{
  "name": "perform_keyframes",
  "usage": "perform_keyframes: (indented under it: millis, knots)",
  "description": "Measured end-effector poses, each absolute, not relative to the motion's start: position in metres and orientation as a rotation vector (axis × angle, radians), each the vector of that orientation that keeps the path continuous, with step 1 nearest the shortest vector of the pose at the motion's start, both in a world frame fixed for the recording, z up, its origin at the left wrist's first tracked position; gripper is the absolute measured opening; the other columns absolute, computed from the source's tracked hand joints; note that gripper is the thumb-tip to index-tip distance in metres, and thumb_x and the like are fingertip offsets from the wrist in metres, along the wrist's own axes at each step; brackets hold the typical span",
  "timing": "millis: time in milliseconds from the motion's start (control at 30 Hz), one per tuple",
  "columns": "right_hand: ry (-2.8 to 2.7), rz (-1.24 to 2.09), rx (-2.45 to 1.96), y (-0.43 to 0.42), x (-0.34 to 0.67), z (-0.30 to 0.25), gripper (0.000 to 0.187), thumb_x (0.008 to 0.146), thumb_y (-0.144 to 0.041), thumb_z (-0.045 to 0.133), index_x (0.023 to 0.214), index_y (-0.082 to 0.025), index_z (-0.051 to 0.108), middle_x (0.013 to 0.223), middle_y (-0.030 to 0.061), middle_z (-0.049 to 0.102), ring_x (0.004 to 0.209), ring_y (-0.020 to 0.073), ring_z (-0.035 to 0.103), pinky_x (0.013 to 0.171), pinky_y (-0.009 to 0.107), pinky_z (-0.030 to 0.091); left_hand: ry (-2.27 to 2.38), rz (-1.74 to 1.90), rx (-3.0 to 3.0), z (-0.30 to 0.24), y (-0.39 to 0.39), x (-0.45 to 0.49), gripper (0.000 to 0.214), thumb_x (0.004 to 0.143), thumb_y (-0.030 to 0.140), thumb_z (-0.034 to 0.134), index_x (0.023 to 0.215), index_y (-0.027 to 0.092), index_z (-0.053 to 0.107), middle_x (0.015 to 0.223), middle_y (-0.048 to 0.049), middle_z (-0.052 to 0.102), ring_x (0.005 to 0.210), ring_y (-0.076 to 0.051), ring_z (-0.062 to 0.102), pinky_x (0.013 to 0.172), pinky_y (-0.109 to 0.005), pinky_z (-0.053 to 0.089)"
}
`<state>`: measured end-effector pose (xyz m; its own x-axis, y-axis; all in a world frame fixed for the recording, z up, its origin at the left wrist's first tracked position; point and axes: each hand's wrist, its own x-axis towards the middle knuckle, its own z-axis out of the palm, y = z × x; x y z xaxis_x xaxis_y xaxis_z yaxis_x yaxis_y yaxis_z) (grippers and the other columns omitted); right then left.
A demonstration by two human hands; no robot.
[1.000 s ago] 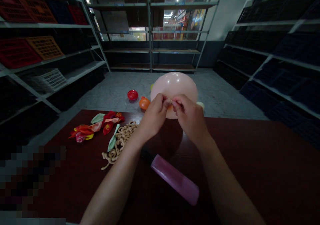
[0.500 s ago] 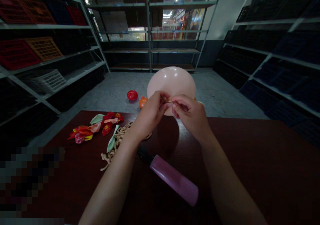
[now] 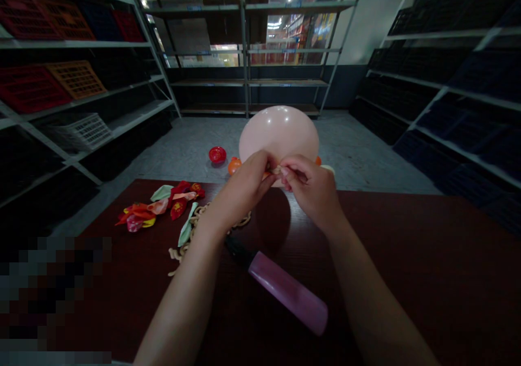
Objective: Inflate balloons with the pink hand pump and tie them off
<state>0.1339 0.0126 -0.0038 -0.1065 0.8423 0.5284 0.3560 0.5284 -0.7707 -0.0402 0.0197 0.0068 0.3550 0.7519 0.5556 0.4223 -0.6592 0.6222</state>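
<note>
Metal shelves (image 3: 244, 84) line the room beyond a dark red table (image 3: 407, 246). Your left hand (image 3: 254, 179) and right hand (image 3: 311, 187) pinch the neck (image 3: 277, 169) of the inflated pink balloon (image 3: 279, 133), which is just beyond them near the table's far edge; the grip presumably keeps air in. The purple pump (image 3: 287, 293) lies nearer you, probably placed to leave both hands free. Limp balloons (image 3: 178, 209) and beige strands (image 3: 242, 220) rest leftward, seemingly kept within reach.
</note>
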Motion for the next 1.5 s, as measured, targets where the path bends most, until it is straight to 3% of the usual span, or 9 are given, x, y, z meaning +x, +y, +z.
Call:
perform_keyframes:
  millis: [167,433,800,1100,1367,1500]
  knots:
    - [-1.708,0.606,-1.001,0.015,0.137,-0.006,0.014,0.094,-0.034,0.058,0.092,-0.024,0.067,0.077,-0.0001,0.067,0.063,0.0134,0.061,0.061,0.027,0.048,0.993,1.221,2.294,0.008,0.023,-0.045,0.011,0.091,0.026,0.071,0.094,0.021,0.062,0.088,-0.0054,0.066,0.083,-0.021,0.062,0.077,-0.031,0.049]
    - [-1.592,0.861,-0.848,0.014,0.14,0.001,0.019,0.09,-0.042,0.067,0.092,-0.023,0.064,0.064,-0.0048,0.061,0.052,0.0098,0.055,0.052,0.026,0.046,0.991,1.467,2.465,-0.003,0.026,-0.039,0.023,0.101,0.035,0.061,0.119,0.021,0.055,0.098,-0.0054,0.068,0.081,-0.015,0.064,0.072,-0.027,0.049]
    - [-1.391,1.101,-0.781,0.01,0.119,-0.002,0.022,0.085,-0.043,0.07,0.089,-0.022,0.063,0.061,-0.0064,0.06,0.05,0.0082,0.052,0.047,0.023,0.042,1.079,1.696,2.528,-0.009,0.032,-0.042,0.021,0.099,0.044,0.063,0.097,0.022,0.064,0.086,-0.0053,0.068,0.076,-0.018,0.064,0.068,-0.029,0.05]
    - [-1.35,1.195,-0.797,0.006,0.114,-0.001,0.028,0.083,-0.049,0.072,0.084,-0.023,0.063,0.061,-0.0062,0.061,0.049,0.0084,0.053,0.046,0.023,0.044,1.105,1.783,2.477,-0.012,0.033,-0.043,0.023,0.097,0.044,0.065,0.094,0.021,0.062,0.077,-0.0032,0.066,0.064,-0.016,0.06,0.059,-0.029,0.047]
    - [-1.484,0.99,-0.909,0.003,0.114,-0.002,0.025,0.09,-0.047,0.066,0.087,-0.022,0.062,0.064,-0.0049,0.063,0.049,0.0095,0.056,0.048,0.024,0.045,1.141,1.868,2.334,-0.009,0.033,-0.039,0.012,0.096,0.028,0.067,0.097,0.021,0.057,0.079,0.0002,0.064,0.062,-0.012,0.058,0.059,-0.026,0.046]
    - [-1.606,0.683,-1.027,-0.009,0.111,0.003,0.015,0.096,-0.035,0.057,0.087,-0.023,0.061,0.065,-0.0039,0.062,0.055,0.0108,0.059,0.056,0.025,0.045,1.275,1.838,2.199,-0.011,0.032,-0.036,0.014,0.097,0.033,0.067,0.097,0.023,0.057,0.078,0.0004,0.063,0.065,-0.013,0.058,0.06,-0.027,0.046]
